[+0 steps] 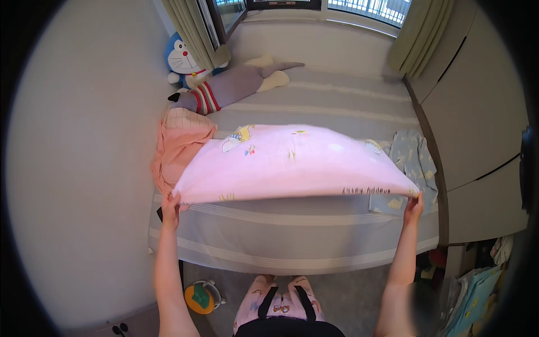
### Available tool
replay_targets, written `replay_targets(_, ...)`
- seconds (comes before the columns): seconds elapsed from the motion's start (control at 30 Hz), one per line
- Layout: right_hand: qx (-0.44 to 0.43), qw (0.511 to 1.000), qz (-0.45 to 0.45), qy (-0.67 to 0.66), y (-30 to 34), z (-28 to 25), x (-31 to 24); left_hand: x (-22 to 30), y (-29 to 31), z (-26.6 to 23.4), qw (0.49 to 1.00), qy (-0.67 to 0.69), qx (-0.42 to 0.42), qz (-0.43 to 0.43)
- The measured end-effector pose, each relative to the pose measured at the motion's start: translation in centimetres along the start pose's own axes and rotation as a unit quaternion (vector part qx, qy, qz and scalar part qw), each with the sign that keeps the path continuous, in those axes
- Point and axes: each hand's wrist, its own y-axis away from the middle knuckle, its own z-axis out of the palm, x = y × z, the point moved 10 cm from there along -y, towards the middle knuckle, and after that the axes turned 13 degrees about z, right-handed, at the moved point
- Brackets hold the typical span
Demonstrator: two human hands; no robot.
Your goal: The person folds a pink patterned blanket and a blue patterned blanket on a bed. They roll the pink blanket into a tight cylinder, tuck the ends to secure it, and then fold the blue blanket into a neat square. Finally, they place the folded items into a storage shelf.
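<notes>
A pink cloth [297, 168] with cartoon prints and dark lettering is stretched wide above the bed, its middle billowing upward away from me. My left hand [171, 209] pinches its near left corner, and my right hand [414, 209] grips the near right corner. Both arms reach straight forward. The near edge runs almost level between the two hands. Whether the cloth is a small blanket or a cover, I cannot tell. Beyond my left hand lies a crumpled peach garment [168, 147]; by my right hand lies a light blue patterned garment [415, 160], partly covered by the pink cloth.
The grey striped bed [303, 238] fills the space before me. A long grey plush animal [236, 87] and a blue plush toy [181, 59] lie at the far left. Cabinets [483, 106] border the right side. A yellow and green round object [200, 297] stands on the floor.
</notes>
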Motion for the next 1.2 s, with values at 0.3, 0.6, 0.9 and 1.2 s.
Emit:
replay_targets(0.3,0.258,0.752,0.109,0.596,8.0,-30.1,12.1,-21.6,21.0,-15.9,0.890,-0.332,-0.112,-0.291)
replay_targets(0.6,0.101,0.753,0.273,0.591,12.6,-24.6,33.8,-31.2,17.2,-13.4,0.818,-0.519,-0.177,-0.175)
replay_targets(0.9,-0.272,0.739,0.214,0.578,20.0,13.1,57.2,-31.9,6.8,-0.5,0.770,-0.575,-0.238,0.138)
replay_targets(1.2,-0.372,0.610,0.092,0.694,22.5,22.9,66.5,-36.4,11.3,4.3,0.640,-0.570,-0.503,0.113)
